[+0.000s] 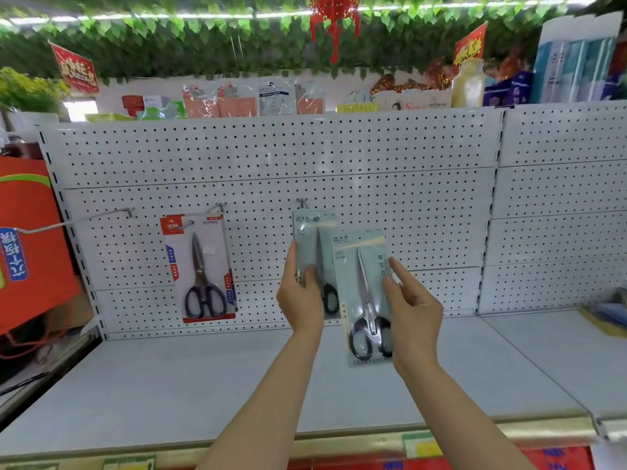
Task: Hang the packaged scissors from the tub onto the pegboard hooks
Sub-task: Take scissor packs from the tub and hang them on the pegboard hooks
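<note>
A white pegboard (339,157) faces me with three hooks. One long hook (84,220) at the left is bare. A red-and-white scissors pack (200,269) hangs on the second hook (217,209). My left hand (300,296) grips a pale blue scissors pack (314,239) whose top sits at the third hook (302,202). My right hand (412,310) holds another pale blue scissors pack (364,290) by its right edge, just in front of and lower right of the first. The tub is not in view.
A grey shelf (237,378) runs below the pegboard, with a gold price rail (373,439) at its front edge. A red box (30,239) stands at the left. Assorted goods line the top ledge (271,100). Yellow and blue items (607,317) lie at the right.
</note>
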A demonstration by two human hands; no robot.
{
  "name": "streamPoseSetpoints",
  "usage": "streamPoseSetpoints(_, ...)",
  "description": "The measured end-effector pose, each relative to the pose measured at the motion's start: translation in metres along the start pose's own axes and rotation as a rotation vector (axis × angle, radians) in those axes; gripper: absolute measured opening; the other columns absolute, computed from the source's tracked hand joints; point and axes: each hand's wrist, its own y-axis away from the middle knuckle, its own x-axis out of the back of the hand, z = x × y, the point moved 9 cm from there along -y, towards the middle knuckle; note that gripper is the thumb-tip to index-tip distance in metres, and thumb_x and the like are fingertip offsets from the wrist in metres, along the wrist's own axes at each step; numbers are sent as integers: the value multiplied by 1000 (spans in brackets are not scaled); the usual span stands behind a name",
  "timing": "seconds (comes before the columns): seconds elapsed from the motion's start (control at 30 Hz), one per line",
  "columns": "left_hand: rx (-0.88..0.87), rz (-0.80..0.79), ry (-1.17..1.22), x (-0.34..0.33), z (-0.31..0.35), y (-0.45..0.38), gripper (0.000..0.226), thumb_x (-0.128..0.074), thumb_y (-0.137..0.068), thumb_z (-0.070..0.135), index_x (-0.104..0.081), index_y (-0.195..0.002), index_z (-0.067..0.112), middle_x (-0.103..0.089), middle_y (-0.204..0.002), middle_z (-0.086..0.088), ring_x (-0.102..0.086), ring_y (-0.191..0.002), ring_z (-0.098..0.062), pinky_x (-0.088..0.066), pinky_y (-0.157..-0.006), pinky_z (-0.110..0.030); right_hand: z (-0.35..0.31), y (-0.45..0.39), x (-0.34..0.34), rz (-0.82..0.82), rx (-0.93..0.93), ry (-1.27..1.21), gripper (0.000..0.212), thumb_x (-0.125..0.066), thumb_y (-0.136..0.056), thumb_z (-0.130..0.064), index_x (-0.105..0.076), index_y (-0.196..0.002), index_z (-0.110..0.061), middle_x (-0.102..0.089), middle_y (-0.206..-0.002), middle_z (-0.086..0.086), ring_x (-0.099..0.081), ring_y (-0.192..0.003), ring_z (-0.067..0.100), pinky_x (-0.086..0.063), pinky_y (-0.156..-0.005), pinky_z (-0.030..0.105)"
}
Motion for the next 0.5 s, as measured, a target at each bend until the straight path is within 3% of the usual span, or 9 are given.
streamPoseSetpoints(0.1,-31,-23,-88,-2,-12,-8,51,-57,-97,23,-43,-139,49,-70,-112,-6,-66,-91,-28,-56,-70,-26,1,-2,-13,-11,2,5,33,-63,-94,-9,-68,-117,-31,-65,-72,-18,-59,-68,1,-54,-71,13)
streamPoseSetpoints(0.17,-62,-44,-121,1,-12,-11,51,-58,-96,25,-43,-138,50,-69,-111,1,-66,-95,-22,-58,-79,-40,3,-5,-23,-13,-1,0,32,-63,-94,-9,-70,-116,-33,-74,-83,0,-62,-69,16,-59,-72,23)
streamPoseSetpoints(0.23,-98,-45,-115,9,-6,-14,46,-58,-97,28,-47,-139,42,-65,-111,11,-64,-94,-7,-57,-83,-39,7,-10,-34,-13,-6,-12,33,-63,-94,-9,-70,-115,-34,-76,-91,8,-63,-73,22,-60,-73,25)
streamPoseSetpoints(0.3,-153,-46,-68,18,6,-22,41,-54,-99,32,-49,-140,34,-59,-118,11,-59,-103,0,-54,-91,-35,11,-16,-46,-19,-2,-25,33,-63,-94,-10,-70,-114,-35,-74,-83,5,-58,-73,17,-59,-73,26)
streamPoseSetpoints(0.4,-303,-160,-45,16,45,-31,47,-48,-98,44,-42,-144,35,-47,-134,12,-48,-122,-5,-47,-100,-31,16,-24,-64,-19,6,-40,32,-63,-94,-11,-71,-114,-35,-72,-94,19,-54,-67,27,-56,-84,44)
streamPoseSetpoints(0.5,-466,-327,-276,-6,76,-36,62,-52,-92,52,-31,-149,37,-33,-148,17,-30,-135,-7,-34,-105,-28,23,-31,-78,-23,1,-77,33,-63,-94,-12,-70,-112,-39,-75,-83,8,-58,-71,17,-58,-80,38)
